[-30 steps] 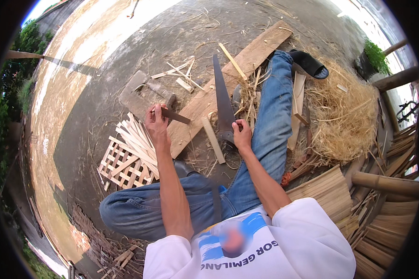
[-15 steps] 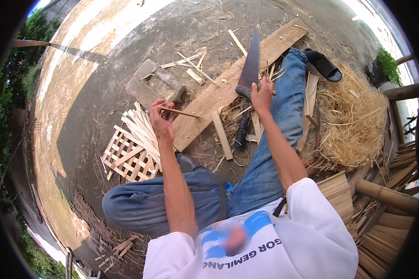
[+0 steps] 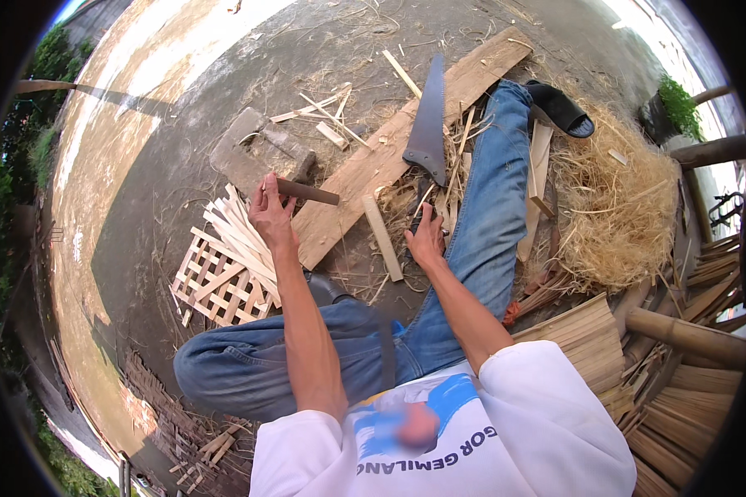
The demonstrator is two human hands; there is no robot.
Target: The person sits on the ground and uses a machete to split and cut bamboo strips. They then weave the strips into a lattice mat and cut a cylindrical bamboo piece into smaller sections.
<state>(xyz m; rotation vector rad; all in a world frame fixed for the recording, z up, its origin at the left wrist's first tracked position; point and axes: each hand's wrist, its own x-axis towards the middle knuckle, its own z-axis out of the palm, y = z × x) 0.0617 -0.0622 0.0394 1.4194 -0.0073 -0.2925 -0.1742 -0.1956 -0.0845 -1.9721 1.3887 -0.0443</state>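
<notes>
At far left, a woven lattice of pale slats [image 3: 220, 282] lies on the ground, with a fan of loose wooden slats [image 3: 245, 237] overlapping it and a grey concrete block [image 3: 234, 151] beyond. Your left hand [image 3: 273, 217] grasps the near end of a dark, flat, file-like bar [image 3: 308, 192], fingers and thumb pinching it so that its free end points right, raised near the long wooden plank [image 3: 383, 161]. The bar looks stiff and fairly light, probably metal; the end you hold seems the sensible grip, leaving the flat length clear.

A short batten [image 3: 382, 238] slants just right of the plank's near end. Your right hand [image 3: 428, 240] is low beside a dark handle [image 3: 415, 220], its fingers partly bent; whether they grasp the handle or only touch it cannot be told from this angle. Above it, the handsaw [image 3: 428, 124] rests partly across the plank, blade tip pointing away from you. Its blade is likely thin and springy, the toothed edge best avoided; the handle end is the safer hold. At right, beyond your outstretched leg, sits a heap of curly shavings [image 3: 620, 207].
</notes>
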